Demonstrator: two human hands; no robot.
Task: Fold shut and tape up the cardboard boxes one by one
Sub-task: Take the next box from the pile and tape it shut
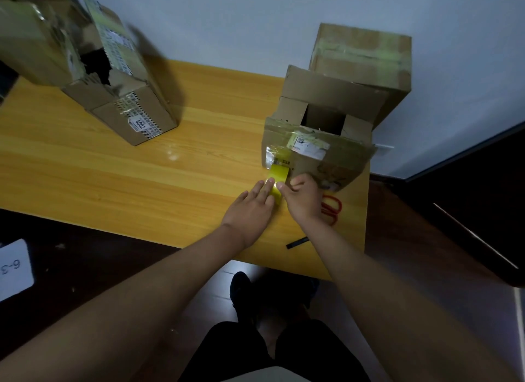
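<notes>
A: Where is the box being worked on?

B: The open box (pixel 318 142) sits at the right end of the desk (pixel 142 168), its near flap hanging out toward the person and a dark gap showing on top. A strip of yellow tape (pixel 277 179) runs from its near left face down to the hands.

A: And the hands?

B: The left hand (pixel 250 211) lies flat, fingers (pixel 267 187) straight, pressing the tape's lower end. The right hand (pixel 302 197) has its fingers curled at the tape's right edge, apparently pinching it, just under the drooping flap.

A: What could go wrong from here?

B: The flaps are not folded shut, so tape laid now may only bind the side and leave the top open. Tape pulled slack or skewed could wrinkle, or stick to the desk instead of the cardboard. The old, glossy tape on that face may also give poor hold.

A: Count things for me.

B: Three cardboard boxes: the open one, a taped box (pixel 366 60) just behind it at the far right, and a torn box (pixel 93 77) lying tilted at the far left. One pair of red scissors (pixel 332 208) near the right hand, partly hidden by it. One dark strip (pixel 297 242) at the near desk edge. One white card (pixel 14 268) on the floor, left.
</notes>
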